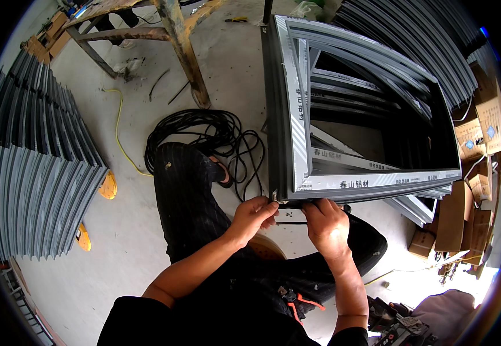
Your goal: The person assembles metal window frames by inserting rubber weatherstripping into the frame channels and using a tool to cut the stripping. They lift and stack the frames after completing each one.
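Observation:
A stack of grey metal window frames (371, 181), with printed white film on the faces, stands on edge in front of me. My left hand (254, 221) is at the lower left corner of the nearest frame, thumb and fingers pinched beside a small metal piece (276, 198). What lies between these fingers is hidden. Along the same lower edge, my right hand (326, 226) has its fingers curled in against the frame's underside; their tips are out of sight. A thin black strip (291, 223) shows between the two hands, and I cannot tell whether either one holds it.
Loops of black cord (195, 124) lie on the floor by my foot. Grey profiles (43, 190) are stacked at left, more (411, 40) at far right. A rusty-legged table (181, 52) stands beyond. Cardboard boxes (455, 216) line the right; orange-handled pliers (309, 303) rest by my lap.

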Available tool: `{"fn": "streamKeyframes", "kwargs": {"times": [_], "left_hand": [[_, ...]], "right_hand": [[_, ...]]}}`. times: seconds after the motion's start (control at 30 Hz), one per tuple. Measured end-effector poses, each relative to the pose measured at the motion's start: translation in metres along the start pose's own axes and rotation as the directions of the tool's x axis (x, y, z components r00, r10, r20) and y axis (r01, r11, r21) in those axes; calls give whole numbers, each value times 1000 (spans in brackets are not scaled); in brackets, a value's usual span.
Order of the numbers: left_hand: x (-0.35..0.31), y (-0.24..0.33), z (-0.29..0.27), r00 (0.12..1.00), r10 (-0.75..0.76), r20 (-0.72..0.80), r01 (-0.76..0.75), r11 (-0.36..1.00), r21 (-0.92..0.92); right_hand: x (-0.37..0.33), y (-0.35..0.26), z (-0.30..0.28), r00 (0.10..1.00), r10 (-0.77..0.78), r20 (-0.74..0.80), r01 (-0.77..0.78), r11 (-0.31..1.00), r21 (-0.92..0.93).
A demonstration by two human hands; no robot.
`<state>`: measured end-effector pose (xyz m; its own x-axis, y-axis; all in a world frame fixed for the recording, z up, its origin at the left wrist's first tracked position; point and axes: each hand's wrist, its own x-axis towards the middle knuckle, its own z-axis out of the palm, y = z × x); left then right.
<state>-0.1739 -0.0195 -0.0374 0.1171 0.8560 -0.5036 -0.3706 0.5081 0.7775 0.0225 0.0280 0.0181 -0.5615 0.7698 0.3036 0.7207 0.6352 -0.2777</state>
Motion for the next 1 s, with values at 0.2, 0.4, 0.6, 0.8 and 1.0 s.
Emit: {"fn": "streamKeyframes", "kwargs": {"times": [0.2,0.4,0.6,0.8,1.0], "left_hand": [[6,-1,4,995,-49,89,47,998,31],[8,-6,10,999,-38,36,40,997,-59],[10,-25,19,994,25,104,-4,981,-195],[14,-29,27,997,70,-10,-70,961,-268],[13,-25,32,999,31,-38,-39,975,-221]], "right_hand": [[-2,-5,5,1000,-8,10,10,990,-141],[-2,-4,4,1000,-24,9,25,988,-151],[-2,-10,4,999,22,45,-14,984,-178],[-12,2,-1,1000,-7,27,11,992,-124],[-114,109,-48,886,435,-161,-461,789,-407]]}}
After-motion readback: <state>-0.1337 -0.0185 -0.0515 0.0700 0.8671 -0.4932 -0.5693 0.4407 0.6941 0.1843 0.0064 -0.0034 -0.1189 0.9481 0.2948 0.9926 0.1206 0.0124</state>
